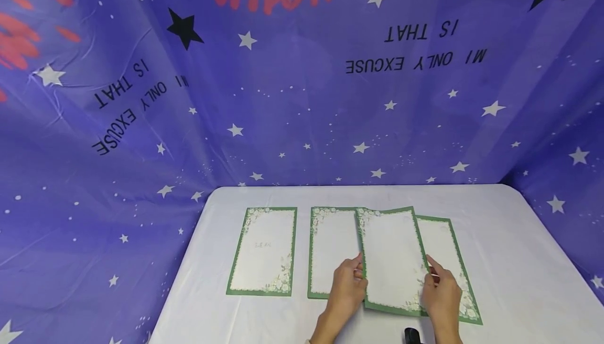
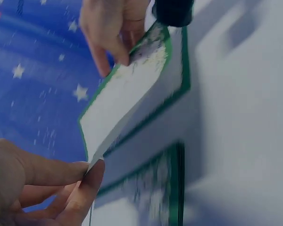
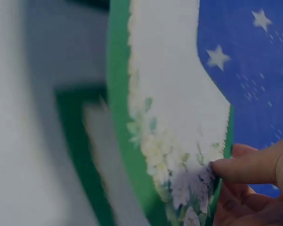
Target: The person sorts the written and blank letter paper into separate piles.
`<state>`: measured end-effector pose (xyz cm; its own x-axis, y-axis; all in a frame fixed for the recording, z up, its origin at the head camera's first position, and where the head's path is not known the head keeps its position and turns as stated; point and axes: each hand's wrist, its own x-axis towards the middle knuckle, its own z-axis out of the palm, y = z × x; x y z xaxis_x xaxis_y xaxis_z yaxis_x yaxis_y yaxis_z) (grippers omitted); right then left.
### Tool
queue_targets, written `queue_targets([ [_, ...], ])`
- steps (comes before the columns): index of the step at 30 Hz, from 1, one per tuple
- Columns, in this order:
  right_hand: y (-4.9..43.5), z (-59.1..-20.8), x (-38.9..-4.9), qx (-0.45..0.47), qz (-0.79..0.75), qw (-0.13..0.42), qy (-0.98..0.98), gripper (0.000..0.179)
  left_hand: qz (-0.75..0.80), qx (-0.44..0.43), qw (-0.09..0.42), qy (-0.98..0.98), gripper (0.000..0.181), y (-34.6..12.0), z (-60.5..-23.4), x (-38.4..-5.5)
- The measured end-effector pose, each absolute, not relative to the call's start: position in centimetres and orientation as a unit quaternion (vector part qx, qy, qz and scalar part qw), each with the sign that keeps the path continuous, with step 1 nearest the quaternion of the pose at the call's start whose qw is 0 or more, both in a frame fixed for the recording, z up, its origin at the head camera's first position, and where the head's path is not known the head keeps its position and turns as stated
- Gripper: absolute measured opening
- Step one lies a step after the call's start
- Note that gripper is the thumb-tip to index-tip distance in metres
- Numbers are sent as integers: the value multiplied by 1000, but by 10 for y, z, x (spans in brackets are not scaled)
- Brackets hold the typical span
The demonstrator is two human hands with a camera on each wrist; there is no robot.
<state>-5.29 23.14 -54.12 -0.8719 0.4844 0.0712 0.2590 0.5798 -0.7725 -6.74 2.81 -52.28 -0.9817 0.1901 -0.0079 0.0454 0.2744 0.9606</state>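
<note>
A sheet of paper (image 1: 391, 255) with a green border and pale flowers in its corners is held up over the table, slightly bowed. My left hand (image 1: 346, 289) pinches its left edge between thumb and fingers, as the left wrist view shows up close. On the opposite edge, my right hand (image 1: 442, 291) pinches the sheet near a flowered corner, thumb (image 3: 247, 167) on the printed face. Beneath it to the left lies a stack of matching sheets (image 1: 332, 249), its layered edges (image 2: 179, 188) showing in the left wrist view. Another matching sheet (image 1: 436, 239) lies partly covered on the right.
Farther left on the white table (image 1: 198, 281) lies a separate green-bordered sheet (image 1: 264, 270) with faint handwriting. A small black device (image 1: 412, 335) shows by the right wrist. Purple starry cloth (image 1: 302, 97) hangs behind the table and at both sides.
</note>
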Motion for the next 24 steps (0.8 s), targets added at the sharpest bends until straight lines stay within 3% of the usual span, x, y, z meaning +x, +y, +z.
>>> queue_targets([
  [8,267,-518,-48,-249,368,155,-882,49,543,125,82,826,59,74,-517,-71],
  [14,288,-501,-53,-273,352,143,-884,53,490,173,66,852,58,100,-512,-79],
  [24,301,-523,-62,-283,358,109,-883,59,467,140,79,870,56,114,-539,-84],
])
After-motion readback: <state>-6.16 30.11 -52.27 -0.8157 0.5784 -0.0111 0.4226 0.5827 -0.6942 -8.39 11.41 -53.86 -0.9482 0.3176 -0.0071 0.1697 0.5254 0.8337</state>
